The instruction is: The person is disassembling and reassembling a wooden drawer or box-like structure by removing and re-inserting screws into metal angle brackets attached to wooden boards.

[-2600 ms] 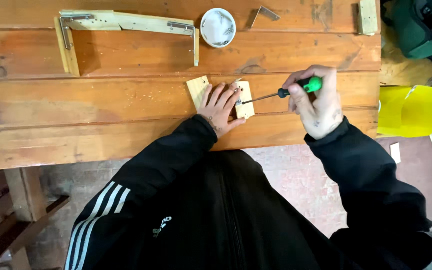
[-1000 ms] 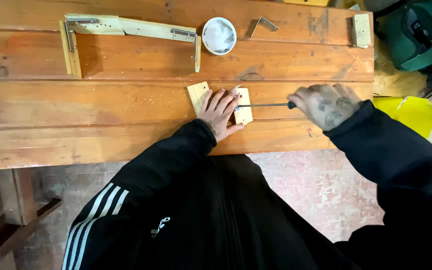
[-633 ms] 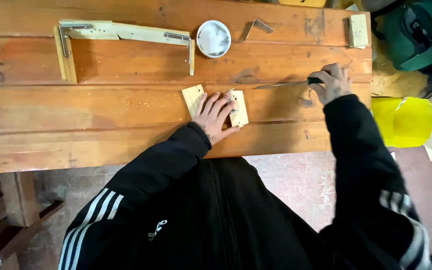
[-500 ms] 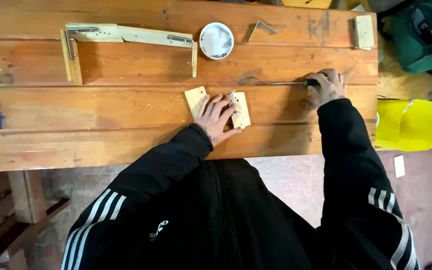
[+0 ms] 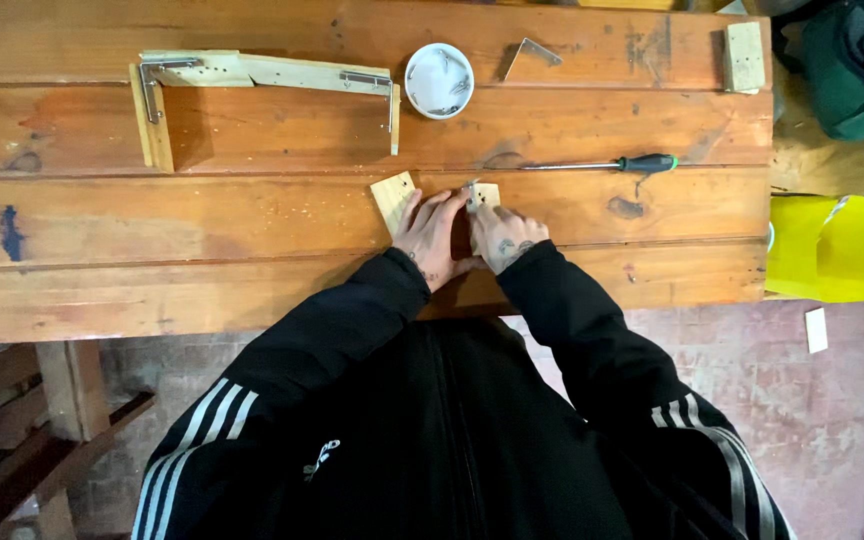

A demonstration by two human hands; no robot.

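Both hands on the wood blocks (image 5: 393, 196) at the bench's (image 5: 252, 270) near edge: left hand (image 5: 431, 238) pressed flat, right hand (image 5: 504, 237) pinching a bracket (image 5: 473, 189). Screwdriver (image 5: 602, 164) lies apart, behind; white dish (image 5: 439, 81) farther back.

Single head cam, looks straight down over the workbench (image 5: 252, 230), fairly near, own torso at btm

Even, soft light, sharp focus, faint shadows, no glare.
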